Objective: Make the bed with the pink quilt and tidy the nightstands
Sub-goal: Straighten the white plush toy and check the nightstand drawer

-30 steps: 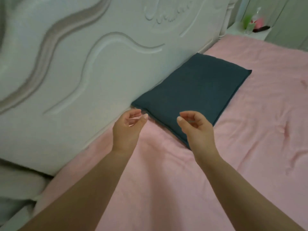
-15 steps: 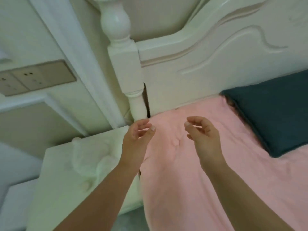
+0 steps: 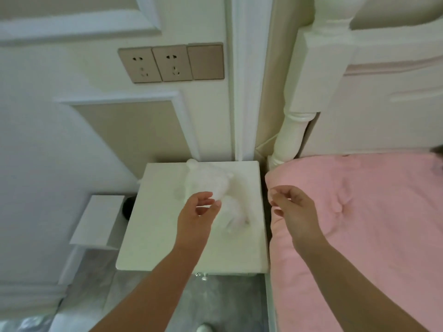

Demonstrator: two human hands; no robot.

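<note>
Beside the bed, a white nightstand [image 3: 153, 226] carries a white plush toy [image 3: 215, 188] lying toward its back right, while the pink quilt [image 3: 371, 212] lies spread over the mattress just to its right. A person's left hand [image 3: 195, 215] hangs above the nightstand in front of the toy, fingers loosely curled and holding nothing. The right hand [image 3: 293, 209] hangs over the quilt's near corner, fingers likewise loosely bent and apart, gripping nothing.

- Your single head camera looks steeply down at the nightstand [image 3: 167, 236], close above it.
- It faces the wall; the bed [image 3: 359, 236] fills its right side.
</note>
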